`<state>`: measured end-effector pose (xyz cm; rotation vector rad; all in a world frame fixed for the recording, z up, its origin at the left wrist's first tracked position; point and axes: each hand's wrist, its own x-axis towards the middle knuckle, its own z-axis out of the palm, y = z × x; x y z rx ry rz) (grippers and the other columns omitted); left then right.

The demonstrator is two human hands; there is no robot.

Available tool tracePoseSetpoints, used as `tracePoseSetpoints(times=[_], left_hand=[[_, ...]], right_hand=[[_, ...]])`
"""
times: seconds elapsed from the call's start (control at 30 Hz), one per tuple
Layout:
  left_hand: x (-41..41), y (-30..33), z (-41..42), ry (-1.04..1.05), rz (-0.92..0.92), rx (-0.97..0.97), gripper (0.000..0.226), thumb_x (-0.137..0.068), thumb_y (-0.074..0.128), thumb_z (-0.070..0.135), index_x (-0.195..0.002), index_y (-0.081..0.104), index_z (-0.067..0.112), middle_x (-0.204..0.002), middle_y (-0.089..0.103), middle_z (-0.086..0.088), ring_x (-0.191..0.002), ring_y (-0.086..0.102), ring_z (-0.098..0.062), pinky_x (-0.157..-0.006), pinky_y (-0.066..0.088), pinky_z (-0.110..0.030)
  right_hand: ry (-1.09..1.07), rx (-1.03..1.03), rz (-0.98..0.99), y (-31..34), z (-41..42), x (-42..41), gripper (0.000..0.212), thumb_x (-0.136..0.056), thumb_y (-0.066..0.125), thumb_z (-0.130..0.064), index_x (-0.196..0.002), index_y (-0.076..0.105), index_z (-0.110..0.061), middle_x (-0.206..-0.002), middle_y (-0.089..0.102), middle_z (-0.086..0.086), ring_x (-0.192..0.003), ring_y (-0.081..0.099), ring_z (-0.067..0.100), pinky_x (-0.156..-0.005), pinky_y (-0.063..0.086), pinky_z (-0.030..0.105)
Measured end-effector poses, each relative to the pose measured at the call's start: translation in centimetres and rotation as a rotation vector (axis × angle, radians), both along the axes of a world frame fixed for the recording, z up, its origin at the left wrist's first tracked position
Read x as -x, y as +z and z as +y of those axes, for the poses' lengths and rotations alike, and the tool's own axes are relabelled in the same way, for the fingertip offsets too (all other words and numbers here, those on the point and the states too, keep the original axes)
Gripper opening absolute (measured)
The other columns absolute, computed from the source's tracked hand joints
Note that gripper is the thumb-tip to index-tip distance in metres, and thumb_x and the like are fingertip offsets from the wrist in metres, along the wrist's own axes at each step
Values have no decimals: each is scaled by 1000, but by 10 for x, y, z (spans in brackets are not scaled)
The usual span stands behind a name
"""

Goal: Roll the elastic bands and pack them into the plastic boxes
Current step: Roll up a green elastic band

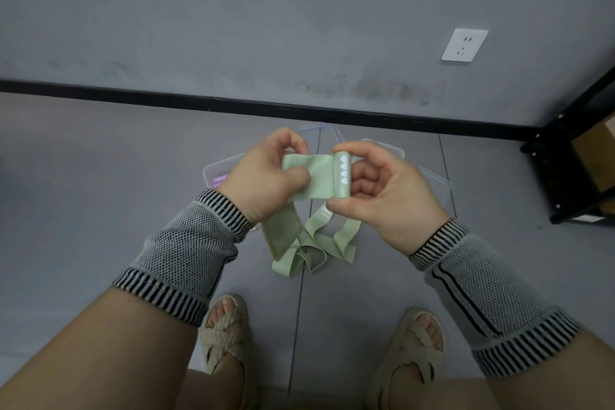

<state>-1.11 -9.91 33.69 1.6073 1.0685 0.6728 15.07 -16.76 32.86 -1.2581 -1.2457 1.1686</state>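
While I watched through the head camera, the pale green elastic band (314, 176) showed as a flat, matte woven strip, its end wound into a small tight cylinder printed with white heart shapes. My right hand (382, 186) pinched that roll between thumb and curled fingers, at about 3 o'clock of the flat stretch. My left hand (266, 176) gripped the unrolled part at 9 o'clock, fingers curled over it and thumb pressed on its face. Between the two hands the strip lay taut and level; its loose tail hung down toward 6 o'clock in soft folds and loops. Clear plastic boxes (216, 173) with rounded corners sat on the grey tiled floor (100, 193) behind the hands, partly hidden. Knitted grey wrist sleeves (186, 253) with black-striped ribbed cuffs covered both forearms, and braided beige sandals (226, 329) showed at 6 o'clock.
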Motion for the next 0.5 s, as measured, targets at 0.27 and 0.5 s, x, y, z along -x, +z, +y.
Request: tracePoseSetpoints(times=[0.27,0.5], left_hand=[[1,1,0,-20,-81,1,22,-63,52,11,-82,48,20,-52,51,11,-45,41,-8,-43,35,-22],[-5,-1,-4,-25,-12,-29,24,-76,56,-1,-84,47,19,-54,52,9,-41,41,-2,-42,37,-17]], right_hand=[[-1,66,124,-1,2,-6,59,-60,80,12,-104,61,-22,-78,70,-2,-69,67,13,-69,57,25],[-80,-36,-407,-1,1,-2,55,-69,79,-3,-104,55,-39,-77,62,-6,-62,59,0,-68,53,17]])
